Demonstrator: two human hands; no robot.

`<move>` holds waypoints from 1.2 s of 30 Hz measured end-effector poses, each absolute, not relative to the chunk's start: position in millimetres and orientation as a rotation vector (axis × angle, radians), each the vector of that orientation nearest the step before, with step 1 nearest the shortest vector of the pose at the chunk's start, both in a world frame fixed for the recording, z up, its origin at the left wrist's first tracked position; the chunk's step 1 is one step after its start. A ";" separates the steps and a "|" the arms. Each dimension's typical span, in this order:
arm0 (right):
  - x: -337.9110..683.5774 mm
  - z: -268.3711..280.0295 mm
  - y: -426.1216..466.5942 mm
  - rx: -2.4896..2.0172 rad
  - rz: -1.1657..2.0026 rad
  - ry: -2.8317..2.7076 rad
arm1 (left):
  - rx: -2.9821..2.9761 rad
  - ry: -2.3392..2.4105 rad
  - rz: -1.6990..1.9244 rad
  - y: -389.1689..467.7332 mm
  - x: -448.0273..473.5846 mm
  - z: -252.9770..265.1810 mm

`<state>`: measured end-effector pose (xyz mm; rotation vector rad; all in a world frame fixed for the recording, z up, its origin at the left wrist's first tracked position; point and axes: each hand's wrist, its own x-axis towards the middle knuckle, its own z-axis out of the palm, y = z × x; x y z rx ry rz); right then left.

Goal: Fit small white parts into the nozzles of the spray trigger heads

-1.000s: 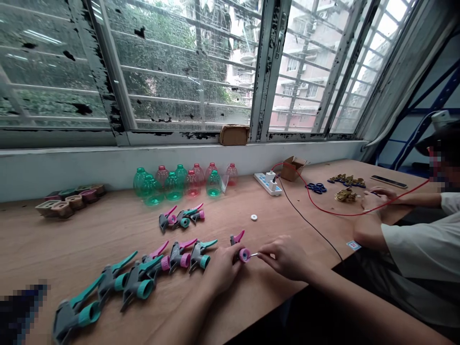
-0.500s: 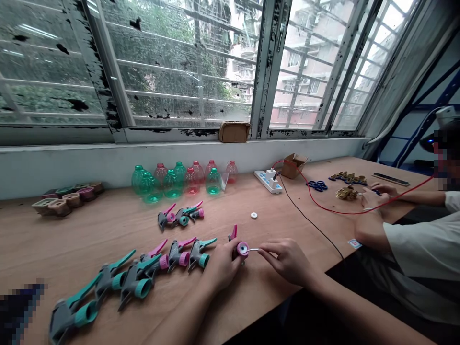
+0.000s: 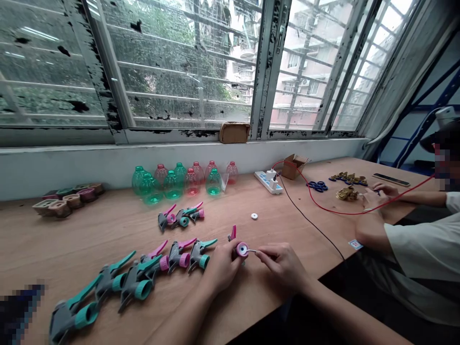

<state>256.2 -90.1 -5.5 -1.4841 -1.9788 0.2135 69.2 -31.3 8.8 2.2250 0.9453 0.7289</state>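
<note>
My left hand [image 3: 223, 265] is closed around a spray bottle trigger head with a pink lever and a pink collar [image 3: 242, 248]. The collar's open end faces right and shows a white ring with a dark centre. My right hand [image 3: 282, 262] pinches a thin, pale, slightly bent tool [image 3: 252, 251], whose tip meets that opening; its exact kind is too small to make out. Left of my hands lie several grey trigger heads [image 3: 138, 282] with teal or pink levers and collars. A smaller group of trigger heads [image 3: 181, 216] lies further back.
A small white washer [image 3: 254, 216] lies beyond my hands. Several green and red clear bottles [image 3: 173, 184] stand by the wall. Near a white power strip [image 3: 268, 181], red and black cables cross the table. At right, another person's hands [image 3: 373, 196] work beside gold-coloured parts [image 3: 347, 193].
My right hand has moved slightly left, bringing the thin tool closer into the pink collar. My left hand keeps its hold on the trigger head, nearly still.
</note>
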 end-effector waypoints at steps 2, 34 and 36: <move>255.7 -7.0 -89.4 -1.501 0.196 -1.973 | 2.226 0.951 0.737 -31.1 69.4 8.5; 276.0 -5.6 -61.4 -1.288 0.728 -1.660 | 2.236 0.925 0.735 -28.8 68.1 1.1; 296.4 -2.0 -45.7 -1.385 0.662 -1.677 | 2.247 0.942 0.734 -28.0 68.2 -0.9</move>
